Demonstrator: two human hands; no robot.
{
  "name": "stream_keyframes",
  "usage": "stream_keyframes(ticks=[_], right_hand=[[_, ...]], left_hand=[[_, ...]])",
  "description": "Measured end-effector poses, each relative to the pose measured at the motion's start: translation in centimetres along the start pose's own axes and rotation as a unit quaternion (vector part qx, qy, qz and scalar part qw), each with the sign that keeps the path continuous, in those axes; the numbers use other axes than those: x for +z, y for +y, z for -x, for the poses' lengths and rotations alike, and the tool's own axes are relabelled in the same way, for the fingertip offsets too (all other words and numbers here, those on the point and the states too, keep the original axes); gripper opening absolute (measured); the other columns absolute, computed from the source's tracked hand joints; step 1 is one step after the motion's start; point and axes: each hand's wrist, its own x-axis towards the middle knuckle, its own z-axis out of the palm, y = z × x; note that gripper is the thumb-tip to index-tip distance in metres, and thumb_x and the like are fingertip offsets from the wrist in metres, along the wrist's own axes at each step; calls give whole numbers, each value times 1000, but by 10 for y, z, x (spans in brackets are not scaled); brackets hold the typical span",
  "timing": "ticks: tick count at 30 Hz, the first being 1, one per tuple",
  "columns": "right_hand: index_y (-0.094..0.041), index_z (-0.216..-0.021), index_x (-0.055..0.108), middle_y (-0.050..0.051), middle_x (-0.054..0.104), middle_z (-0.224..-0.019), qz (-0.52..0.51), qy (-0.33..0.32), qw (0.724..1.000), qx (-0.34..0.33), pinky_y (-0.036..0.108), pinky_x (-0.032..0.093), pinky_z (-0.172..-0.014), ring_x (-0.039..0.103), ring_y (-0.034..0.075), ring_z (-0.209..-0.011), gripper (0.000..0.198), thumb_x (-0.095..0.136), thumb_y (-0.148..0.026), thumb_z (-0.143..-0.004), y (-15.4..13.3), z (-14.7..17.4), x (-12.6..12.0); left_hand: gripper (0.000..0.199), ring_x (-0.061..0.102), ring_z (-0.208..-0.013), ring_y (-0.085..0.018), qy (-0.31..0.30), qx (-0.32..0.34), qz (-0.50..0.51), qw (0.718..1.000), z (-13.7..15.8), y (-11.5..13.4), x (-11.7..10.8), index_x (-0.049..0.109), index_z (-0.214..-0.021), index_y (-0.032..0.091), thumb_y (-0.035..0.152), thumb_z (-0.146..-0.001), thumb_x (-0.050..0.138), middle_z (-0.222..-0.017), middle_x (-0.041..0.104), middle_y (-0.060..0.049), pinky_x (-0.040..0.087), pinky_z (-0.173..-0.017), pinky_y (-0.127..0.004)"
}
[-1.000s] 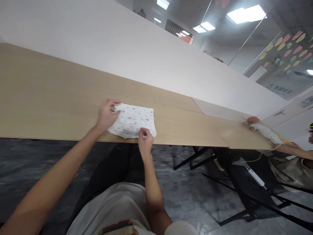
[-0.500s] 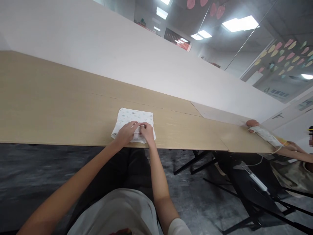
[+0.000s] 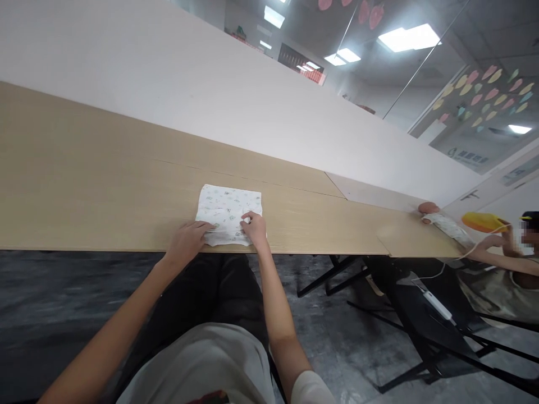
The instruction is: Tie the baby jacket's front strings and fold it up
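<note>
A white cloth (image 3: 227, 210) with a small scattered print lies flat on the tabletop near its front edge, roughly rectangular and slightly wrinkled. My left hand (image 3: 188, 242) rests at the cloth's lower left side, fingers stretched out, fingertips touching its edge. Over the right part of the cloth, my right hand (image 3: 255, 228) has thumb and forefinger curled together in a pinch. A bit of white shows between those fingers and looks like the cloth; the grip itself is too small to see clearly.
The long wooden table (image 3: 105, 185) runs along a white partition (image 3: 210, 101). Farther right lie a doll (image 3: 442, 221) in patterned white cloth and a yellow object (image 3: 484, 221) beside another person's arm (image 3: 505, 259). Black folding chairs (image 3: 421, 320) stand below, one bearing a white power strip (image 3: 439, 307).
My left hand has moved left, from the cloth's middle to its left edge, and its fingers have straightened. My right hand stays on the right side. The yellow object has come into fuller view.
</note>
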Motion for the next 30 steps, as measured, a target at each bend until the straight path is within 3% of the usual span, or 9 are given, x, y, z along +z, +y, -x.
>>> stream_keyframes(ticks=[5, 10, 17, 20, 23, 26, 30], right_hand=[[-18, -96, 71, -4, 63, -64, -8, 28, 999, 14, 21, 49, -63, 60, 11, -51, 31, 47, -4, -82, 5, 6, -6], [-16, -98, 74, 3, 71, -73, 54, 27, 998, -25, 25, 52, -74, 66, 15, -67, 33, 49, -3, -80, 10, 7, -10], [-12, -83, 77, 15, 73, -92, 167, -7, 984, -54, 29, 52, -81, 68, 21, -84, 26, 53, -2, -82, 5, 14, -4], [-12, -91, 78, 14, 71, -99, 145, 41, 985, -86, 28, 52, -85, 68, 20, -88, 29, 51, -2, -85, 11, 21, -16], [-13, -100, 77, 12, 70, -102, 117, 69, 985, -111, 28, 51, -88, 67, 19, -93, 38, 45, 2, -85, 27, 30, -38], [-13, -104, 77, 12, 71, -102, 124, 25, 983, -134, 29, 51, -91, 67, 20, -97, 42, 44, 4, -84, 44, 40, -55], [-16, -109, 76, 11, 71, -107, 127, -25, 980, -150, 31, 51, -94, 66, 21, -102, 45, 44, 5, -84, 59, 46, -57]], left_hand=[[46, 66, -111, -29, -6, -37, 52, 998, 5, -4, 0, 74, -110, 20, 9, -79, 41, -119, 72, -10, 50, -100, -44], [45, 66, -113, -27, 5, -77, 73, 994, 9, -9, 0, 75, -109, 24, 20, -82, 40, -119, 72, -5, 51, -101, -42], [53, 60, -123, -26, -14, -11, 101, 995, 17, -29, -12, 71, -119, 18, 38, -88, 33, -129, 67, -10, 44, -109, -42], [55, 59, -123, -25, 15, -7, 99, 995, 22, -43, -26, 69, -121, 13, 41, -91, 32, -131, 66, -13, 42, -110, -41], [51, 61, -120, -25, 5, 10, 76, 997, 24, -51, -37, 72, -116, 16, 40, -91, 34, -124, 70, -10, 42, -109, -41], [49, 64, -112, -25, -30, 27, 58, 997, 22, -52, -40, 74, -112, 17, 37, -89, 36, -118, 72, -9, 45, -104, -40], [49, 64, -110, -26, -57, 43, 52, 996, 16, -55, -36, 73, -114, 20, 45, -91, 38, -119, 72, -9, 44, -103, -41]])
